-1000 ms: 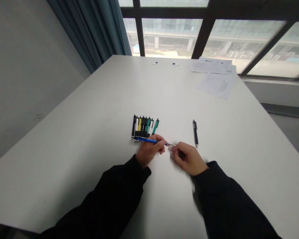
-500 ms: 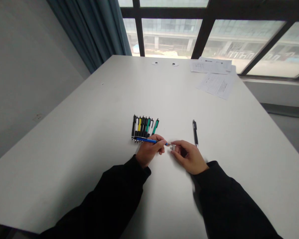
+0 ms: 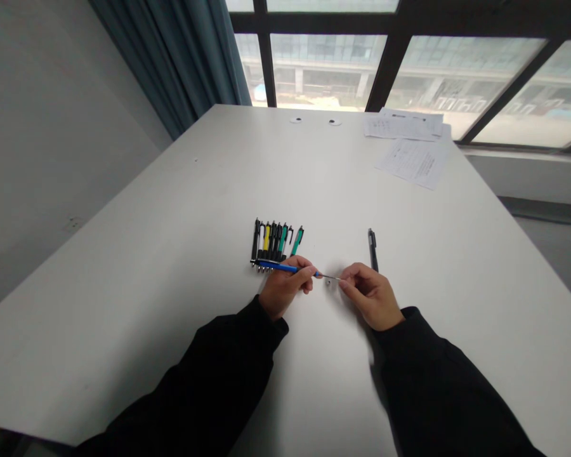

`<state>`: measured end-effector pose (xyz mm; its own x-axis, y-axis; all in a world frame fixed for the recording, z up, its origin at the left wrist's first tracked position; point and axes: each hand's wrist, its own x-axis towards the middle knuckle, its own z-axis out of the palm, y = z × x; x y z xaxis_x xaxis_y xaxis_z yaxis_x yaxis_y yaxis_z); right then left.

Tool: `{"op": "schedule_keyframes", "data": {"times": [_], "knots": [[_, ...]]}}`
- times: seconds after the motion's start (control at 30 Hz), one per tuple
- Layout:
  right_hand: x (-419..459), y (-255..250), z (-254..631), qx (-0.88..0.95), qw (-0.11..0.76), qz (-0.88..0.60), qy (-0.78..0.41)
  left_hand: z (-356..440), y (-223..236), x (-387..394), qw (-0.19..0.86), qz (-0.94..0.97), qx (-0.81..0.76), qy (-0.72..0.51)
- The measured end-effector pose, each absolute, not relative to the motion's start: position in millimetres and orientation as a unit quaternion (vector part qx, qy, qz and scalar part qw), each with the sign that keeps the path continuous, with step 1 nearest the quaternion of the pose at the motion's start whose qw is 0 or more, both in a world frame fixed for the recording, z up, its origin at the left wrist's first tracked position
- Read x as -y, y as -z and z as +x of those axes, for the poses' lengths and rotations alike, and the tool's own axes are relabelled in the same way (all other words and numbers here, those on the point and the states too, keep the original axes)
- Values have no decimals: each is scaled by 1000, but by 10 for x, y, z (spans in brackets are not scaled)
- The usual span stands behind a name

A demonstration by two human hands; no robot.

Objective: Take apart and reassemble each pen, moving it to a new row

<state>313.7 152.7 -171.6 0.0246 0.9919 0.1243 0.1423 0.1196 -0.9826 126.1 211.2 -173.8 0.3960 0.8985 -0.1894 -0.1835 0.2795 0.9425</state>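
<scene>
Left hand (image 3: 285,287) clamps a blue pen (image 3: 278,266) by its barrel, holding it steady and level, while the right hand (image 3: 370,295) pinches a thin metal refill (image 3: 330,277) at the pen's open end, above a small metal tip (image 3: 328,283) on the table (image 3: 171,266).

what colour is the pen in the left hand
Bright blue on the pen barrel held in the left hand; it shows best in the head view.

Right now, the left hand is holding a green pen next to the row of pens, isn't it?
Not green: the head view shows the left hand holding a blue pen, next to the row of pens.
</scene>
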Motion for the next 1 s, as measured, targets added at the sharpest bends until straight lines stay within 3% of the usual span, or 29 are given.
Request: {"op": "schedule_keyframes", "data": {"times": [0.13, 0.5, 1.0], "knots": [[-1522, 1709, 3187, 587, 480, -514, -401, 1262, 1708, -2127, 702, 425, -392, -417], [-1520, 1647, 3196, 772, 285, -524, -220, 1259, 1709, -2138, 707, 383, -386, -452], [-1520, 1702, 3210, 771, 276, -542, -188, 1269, 1667, -2124, 711, 386, -391, -439]]}}
